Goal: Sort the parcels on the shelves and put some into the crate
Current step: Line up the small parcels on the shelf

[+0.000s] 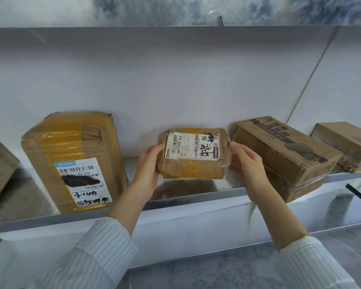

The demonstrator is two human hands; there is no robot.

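A small brown parcel [193, 163], taped and bearing a white label with black handwriting, is held just above the metal shelf [196, 197] at its middle. My left hand [149, 163] grips its left side and my right hand [245, 161] grips its right side. Its shadow lies on the shelf underneath. A tall taped parcel [75, 161] with a blacked-out label stands to the left. A printed cardboard box [283, 155] lies close to the right, almost touching my right hand. No crate is in view.
Another box [0, 163] shows at the far left edge, and a flatter box [346, 144] sits at the far right. A white wall backs the shelf. An upper shelf [175, 28] runs overhead. Grey floor [217, 274] lies below.
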